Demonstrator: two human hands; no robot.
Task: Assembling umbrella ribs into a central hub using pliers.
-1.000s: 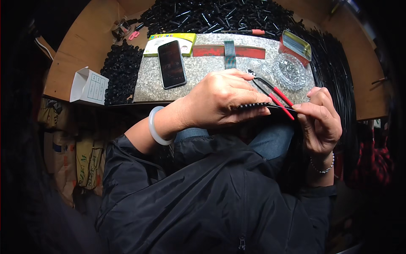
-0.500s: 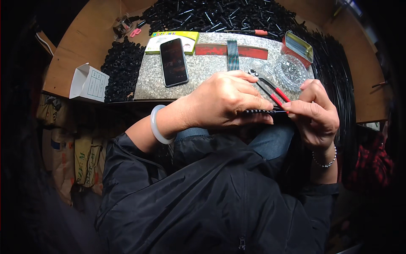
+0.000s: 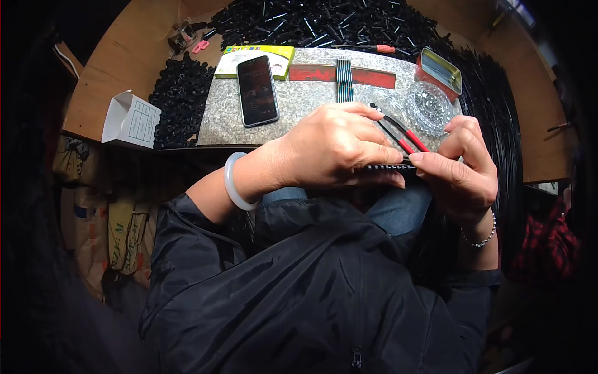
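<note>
In front of the stone slab, my left hand (image 3: 346, 143) is closed around a thin dark strip with a row of pale dots (image 3: 389, 167). Most of that strip is hidden by the fingers. My right hand (image 3: 464, 165) pinches at the strip's right end with thumb and forefinger; its tip is too small to make out. Just beyond both hands lie red-handled pliers (image 3: 411, 138), their dark jaws beside my left fingertips. A flat row of thin dark green rods (image 3: 344, 81) rests on the slab past my left hand.
On the slab (image 3: 218, 124) are a phone (image 3: 257, 90), a yellow-green box (image 3: 283, 54), a clear glass dish (image 3: 430, 109) and a rectangular tin (image 3: 439, 70). Black tubes (image 3: 324, 22) heap behind, with a red-handled tool (image 3: 383, 48). A white carton (image 3: 134, 121) stands left; long black rods (image 3: 498, 100) lie right.
My right thumb and forefinger have shifted slightly left, closer to my left fingers. Less of the strip's right end shows between the hands. The pliers lie in the same place.
</note>
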